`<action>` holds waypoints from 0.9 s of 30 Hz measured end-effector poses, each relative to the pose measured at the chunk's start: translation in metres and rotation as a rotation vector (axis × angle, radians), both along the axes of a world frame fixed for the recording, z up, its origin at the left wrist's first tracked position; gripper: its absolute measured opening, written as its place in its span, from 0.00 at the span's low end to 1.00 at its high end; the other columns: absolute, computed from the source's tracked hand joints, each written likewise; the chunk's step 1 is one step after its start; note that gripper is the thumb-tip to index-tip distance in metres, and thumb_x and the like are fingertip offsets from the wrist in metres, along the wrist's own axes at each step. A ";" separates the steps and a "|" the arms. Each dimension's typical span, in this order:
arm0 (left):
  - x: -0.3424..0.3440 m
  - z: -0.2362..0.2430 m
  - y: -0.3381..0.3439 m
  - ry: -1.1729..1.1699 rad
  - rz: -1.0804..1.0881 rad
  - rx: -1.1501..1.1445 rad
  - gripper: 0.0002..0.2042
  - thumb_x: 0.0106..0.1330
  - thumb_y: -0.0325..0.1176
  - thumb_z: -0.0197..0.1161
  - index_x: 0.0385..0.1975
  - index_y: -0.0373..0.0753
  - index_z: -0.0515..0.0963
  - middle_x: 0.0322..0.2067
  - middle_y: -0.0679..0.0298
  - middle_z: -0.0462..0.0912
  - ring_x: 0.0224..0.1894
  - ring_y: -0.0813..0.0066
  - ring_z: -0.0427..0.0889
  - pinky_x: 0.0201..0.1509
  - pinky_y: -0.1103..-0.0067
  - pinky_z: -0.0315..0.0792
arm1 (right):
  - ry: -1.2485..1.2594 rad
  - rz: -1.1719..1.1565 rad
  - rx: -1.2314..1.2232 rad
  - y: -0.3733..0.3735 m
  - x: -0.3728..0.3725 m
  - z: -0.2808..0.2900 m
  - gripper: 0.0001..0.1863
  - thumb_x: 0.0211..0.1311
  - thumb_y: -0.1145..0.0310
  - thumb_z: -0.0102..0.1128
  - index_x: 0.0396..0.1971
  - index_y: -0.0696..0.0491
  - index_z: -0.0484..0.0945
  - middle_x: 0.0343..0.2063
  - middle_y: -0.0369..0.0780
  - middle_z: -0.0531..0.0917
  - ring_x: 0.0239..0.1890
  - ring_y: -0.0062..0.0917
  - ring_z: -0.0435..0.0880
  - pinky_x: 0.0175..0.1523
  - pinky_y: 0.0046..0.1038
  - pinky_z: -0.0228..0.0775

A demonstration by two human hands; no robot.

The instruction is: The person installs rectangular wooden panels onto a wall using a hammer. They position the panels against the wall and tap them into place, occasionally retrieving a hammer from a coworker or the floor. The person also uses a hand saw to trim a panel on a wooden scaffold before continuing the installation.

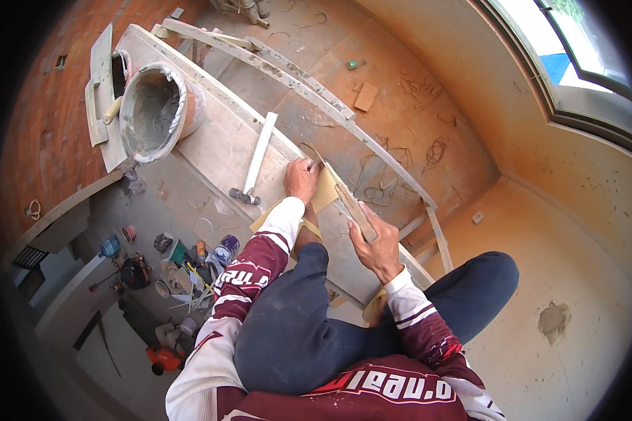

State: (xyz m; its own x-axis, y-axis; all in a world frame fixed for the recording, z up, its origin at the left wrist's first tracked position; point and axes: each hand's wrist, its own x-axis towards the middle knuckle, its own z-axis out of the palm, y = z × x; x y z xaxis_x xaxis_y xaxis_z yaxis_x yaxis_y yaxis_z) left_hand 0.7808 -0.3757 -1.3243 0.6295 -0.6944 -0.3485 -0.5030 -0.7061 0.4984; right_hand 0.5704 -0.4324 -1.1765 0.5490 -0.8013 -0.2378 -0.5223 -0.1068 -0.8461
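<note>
My left hand [302,181] is closed, its fingers curled at the edge of a thin yellowish sheet [326,191]. In my right hand [377,243] is a flat wooden strip [356,212], gripped along its near end and pointing away from me. The strip's far end lies against the sheet. Both hands are above the plank in front of my bent legs. A hammer [260,156] with a white handle and dark head rests on the plank left of my left hand. Part of the sheet is hidden behind my left hand and forearm.
I sit on a raised plank [225,137]. A bucket [189,112] with grey mortar inside stands at its far left, beside wooden boards [102,84]. Long wooden battens [288,78] run past the far side. Tools and containers [189,270] lie far below left; a window [583,70] is upper right.
</note>
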 end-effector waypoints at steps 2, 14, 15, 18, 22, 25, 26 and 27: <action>0.000 0.001 0.001 -0.002 -0.001 0.004 0.14 0.65 0.41 0.64 0.26 0.35 0.79 0.32 0.54 0.80 0.43 0.50 0.77 0.49 0.61 0.71 | 0.004 0.022 -0.022 0.000 -0.001 0.001 0.25 0.57 0.64 0.68 0.53 0.61 0.80 0.37 0.55 0.86 0.37 0.45 0.88 0.43 0.35 0.80; 0.005 0.003 -0.005 -0.024 -0.043 0.016 0.13 0.65 0.41 0.63 0.26 0.36 0.78 0.33 0.56 0.80 0.44 0.51 0.76 0.50 0.61 0.70 | 0.089 0.081 -0.028 0.001 -0.001 0.016 0.26 0.58 0.64 0.66 0.56 0.60 0.78 0.28 0.50 0.85 0.28 0.43 0.86 0.35 0.36 0.78; 0.002 0.005 -0.004 0.000 -0.040 0.025 0.14 0.65 0.41 0.63 0.26 0.36 0.78 0.33 0.56 0.80 0.44 0.51 0.76 0.50 0.61 0.70 | 0.064 0.077 -0.038 0.002 -0.005 0.016 0.26 0.58 0.64 0.66 0.55 0.60 0.79 0.27 0.50 0.85 0.28 0.43 0.86 0.35 0.36 0.78; 0.002 0.007 -0.002 0.037 -0.021 0.025 0.14 0.65 0.42 0.64 0.26 0.36 0.79 0.33 0.56 0.80 0.44 0.51 0.77 0.50 0.62 0.70 | 0.029 0.041 -0.040 0.006 -0.006 0.008 0.26 0.58 0.64 0.66 0.55 0.60 0.79 0.28 0.51 0.85 0.29 0.44 0.86 0.36 0.38 0.78; 0.007 0.006 -0.004 0.007 -0.053 0.075 0.14 0.65 0.42 0.64 0.27 0.36 0.80 0.33 0.56 0.80 0.45 0.52 0.77 0.50 0.62 0.71 | 0.150 0.104 -0.010 -0.011 0.024 -0.004 0.26 0.57 0.65 0.67 0.55 0.61 0.79 0.33 0.54 0.86 0.33 0.46 0.88 0.40 0.38 0.79; 0.003 0.007 -0.001 0.021 -0.039 0.088 0.14 0.65 0.42 0.65 0.27 0.36 0.80 0.33 0.56 0.80 0.45 0.52 0.77 0.50 0.62 0.71 | -0.050 -0.001 -0.064 0.000 -0.005 0.005 0.26 0.57 0.65 0.67 0.54 0.61 0.79 0.34 0.54 0.86 0.33 0.45 0.88 0.40 0.37 0.79; 0.004 0.003 0.000 0.015 -0.043 0.070 0.14 0.64 0.42 0.65 0.27 0.36 0.80 0.33 0.56 0.80 0.45 0.52 0.77 0.50 0.62 0.71 | 0.025 0.023 0.022 0.002 -0.011 0.017 0.26 0.57 0.65 0.68 0.54 0.61 0.79 0.34 0.53 0.87 0.34 0.45 0.88 0.41 0.37 0.79; 0.004 0.001 0.002 0.010 -0.048 0.051 0.14 0.64 0.43 0.65 0.27 0.36 0.80 0.34 0.56 0.80 0.45 0.52 0.78 0.50 0.62 0.71 | 0.043 0.039 0.020 0.007 -0.012 0.016 0.26 0.57 0.65 0.67 0.55 0.61 0.79 0.34 0.53 0.87 0.34 0.44 0.88 0.41 0.37 0.79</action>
